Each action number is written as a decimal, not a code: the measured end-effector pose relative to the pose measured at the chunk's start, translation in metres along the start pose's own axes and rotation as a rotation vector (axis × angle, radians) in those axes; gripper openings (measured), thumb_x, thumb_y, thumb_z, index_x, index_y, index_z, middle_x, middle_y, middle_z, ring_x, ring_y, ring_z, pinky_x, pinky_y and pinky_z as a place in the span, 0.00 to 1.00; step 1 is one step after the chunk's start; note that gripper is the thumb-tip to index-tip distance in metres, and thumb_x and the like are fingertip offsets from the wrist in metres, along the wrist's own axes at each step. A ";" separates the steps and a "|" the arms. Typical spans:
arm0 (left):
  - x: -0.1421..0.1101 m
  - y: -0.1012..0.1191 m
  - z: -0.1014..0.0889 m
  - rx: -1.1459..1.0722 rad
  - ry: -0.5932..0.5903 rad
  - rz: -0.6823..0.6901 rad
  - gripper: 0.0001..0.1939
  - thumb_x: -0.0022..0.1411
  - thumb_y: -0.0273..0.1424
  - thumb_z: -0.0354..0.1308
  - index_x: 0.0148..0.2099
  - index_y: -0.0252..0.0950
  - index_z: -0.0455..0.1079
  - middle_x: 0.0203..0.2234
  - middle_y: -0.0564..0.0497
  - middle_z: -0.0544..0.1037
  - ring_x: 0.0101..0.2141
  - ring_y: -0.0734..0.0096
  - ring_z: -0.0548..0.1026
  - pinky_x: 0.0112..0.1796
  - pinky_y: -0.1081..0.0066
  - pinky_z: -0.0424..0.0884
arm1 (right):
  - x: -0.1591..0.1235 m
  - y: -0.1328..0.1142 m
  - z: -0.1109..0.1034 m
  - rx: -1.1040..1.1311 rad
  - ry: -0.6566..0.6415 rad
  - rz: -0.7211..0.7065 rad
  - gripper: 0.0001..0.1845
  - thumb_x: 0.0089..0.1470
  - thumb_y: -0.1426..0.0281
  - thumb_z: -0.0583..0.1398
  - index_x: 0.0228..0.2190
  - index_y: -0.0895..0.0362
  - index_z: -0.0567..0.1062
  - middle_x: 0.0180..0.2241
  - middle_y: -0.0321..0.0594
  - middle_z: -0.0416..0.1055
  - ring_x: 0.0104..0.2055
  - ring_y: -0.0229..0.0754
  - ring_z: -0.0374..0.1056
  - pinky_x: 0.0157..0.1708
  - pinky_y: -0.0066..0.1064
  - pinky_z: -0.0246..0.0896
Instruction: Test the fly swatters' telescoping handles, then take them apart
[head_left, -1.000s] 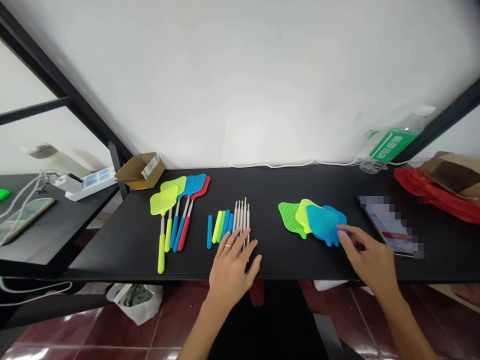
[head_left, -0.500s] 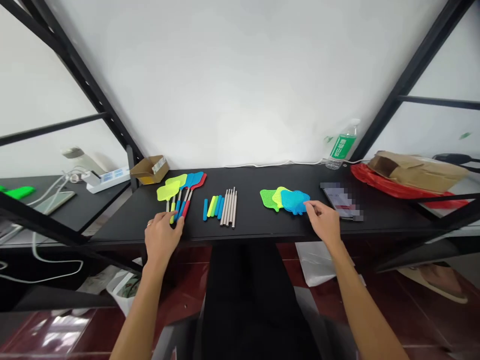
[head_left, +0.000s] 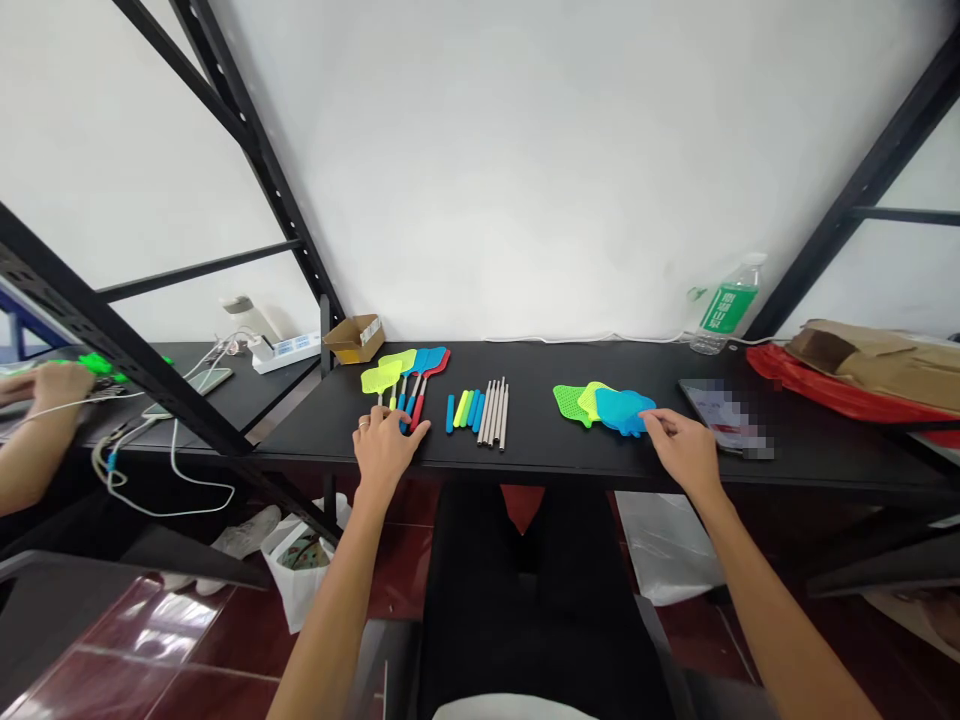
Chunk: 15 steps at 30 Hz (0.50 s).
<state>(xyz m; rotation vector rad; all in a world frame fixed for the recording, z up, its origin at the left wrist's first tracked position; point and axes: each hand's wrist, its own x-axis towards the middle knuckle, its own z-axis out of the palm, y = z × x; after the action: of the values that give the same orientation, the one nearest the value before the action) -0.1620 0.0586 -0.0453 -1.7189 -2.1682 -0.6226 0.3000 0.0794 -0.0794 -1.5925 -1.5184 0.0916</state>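
Black table [head_left: 570, 455]: four swatters [head_left: 405, 375], three loose heads [head_left: 604, 405].

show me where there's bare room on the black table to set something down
Bare patches on the black table: between the grey metal rods and the loose mesh swatter heads, and the back strip toward the clear water bottle. It is crowded where the left hand meets the assembled fly swatters, and by the right hand.

text: none legible | bottle [head_left: 726, 306] green label: white print too small | phone [head_left: 724, 417] screen: blurred
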 end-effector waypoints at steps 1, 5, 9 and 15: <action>0.001 0.002 0.002 0.016 -0.008 0.002 0.18 0.64 0.46 0.56 0.39 0.38 0.77 0.46 0.39 0.74 0.49 0.45 0.70 0.46 0.55 0.67 | 0.000 0.000 0.000 0.003 -0.006 0.001 0.21 0.58 0.57 0.57 0.36 0.58 0.84 0.29 0.46 0.80 0.29 0.48 0.73 0.33 0.34 0.60; 0.004 0.008 0.005 0.080 -0.011 0.004 0.16 0.66 0.41 0.54 0.37 0.35 0.78 0.45 0.38 0.74 0.50 0.45 0.69 0.48 0.54 0.65 | 0.002 0.000 -0.001 0.061 -0.027 0.036 0.21 0.57 0.58 0.57 0.36 0.58 0.85 0.31 0.47 0.81 0.32 0.51 0.75 0.35 0.36 0.62; 0.002 0.009 -0.005 0.145 0.019 -0.021 0.21 0.69 0.39 0.46 0.39 0.32 0.77 0.43 0.36 0.74 0.49 0.44 0.69 0.45 0.54 0.65 | 0.002 -0.001 -0.004 0.160 -0.024 0.085 0.21 0.56 0.58 0.58 0.39 0.58 0.85 0.33 0.47 0.82 0.37 0.52 0.77 0.37 0.36 0.63; 0.006 0.016 -0.024 0.113 0.015 0.016 0.25 0.73 0.35 0.38 0.37 0.32 0.74 0.39 0.36 0.77 0.45 0.47 0.73 0.41 0.58 0.64 | 0.002 -0.005 -0.009 0.234 0.003 0.097 0.20 0.56 0.59 0.59 0.38 0.59 0.84 0.35 0.47 0.82 0.37 0.52 0.76 0.39 0.37 0.64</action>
<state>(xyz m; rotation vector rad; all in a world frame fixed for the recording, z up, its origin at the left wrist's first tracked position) -0.1484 0.0547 -0.0194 -1.6668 -2.1338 -0.4977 0.3017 0.0760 -0.0697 -1.4768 -1.3730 0.3097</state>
